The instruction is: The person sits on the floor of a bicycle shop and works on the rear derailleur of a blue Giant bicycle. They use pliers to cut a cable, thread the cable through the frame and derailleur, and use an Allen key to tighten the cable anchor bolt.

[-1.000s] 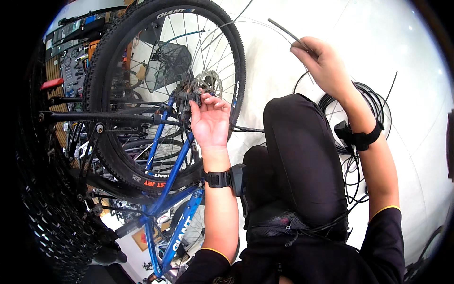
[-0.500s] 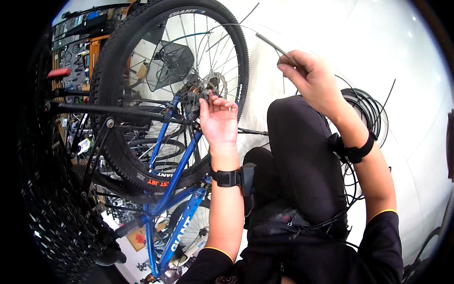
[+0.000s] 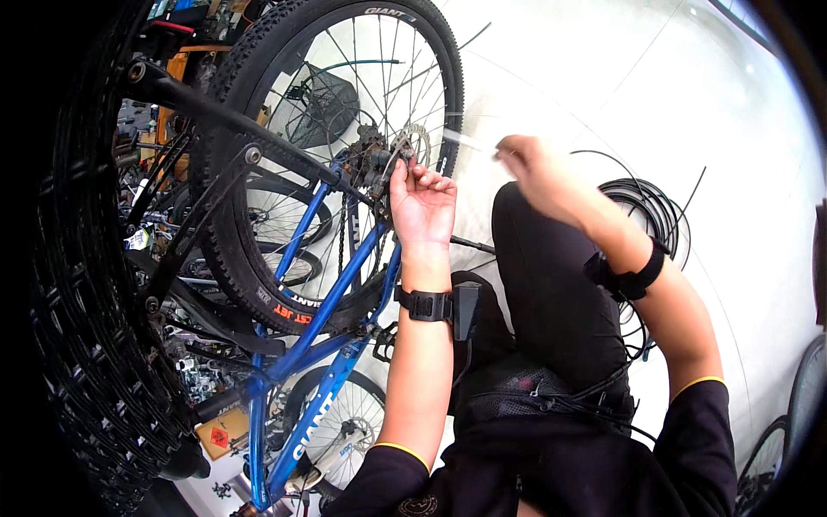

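My left hand (image 3: 422, 202) is palm up beside the wheel hub, thumb and forefinger closed on the disc brake caliper (image 3: 385, 166); the exact part between them is hidden. Just beyond the fingertips shows the toothed brake rotor (image 3: 417, 142). To the right, my right hand (image 3: 538, 177) is held above my knee, its fingers closed on a slim grey rod (image 3: 469, 140) that points toward the wheel. The hand and rod are smeared by motion. The blue bicycle frame (image 3: 340, 276) and its black knobby-tyred wheel (image 3: 458, 86) stand on the left.
A coil of black cable housing (image 3: 663, 202) lies on the pale floor (image 3: 603, 69) beyond my right forearm. A dark wire basket (image 3: 323, 108) shows through the spokes. At far left hangs a dense dark mass (image 3: 103, 345). Another bicycle wheel (image 3: 353, 422) stands below the frame.
My right hand has moved down and slightly left with the rod, now blurred. My left hand stays at the caliper. The whole view has shifted a little.
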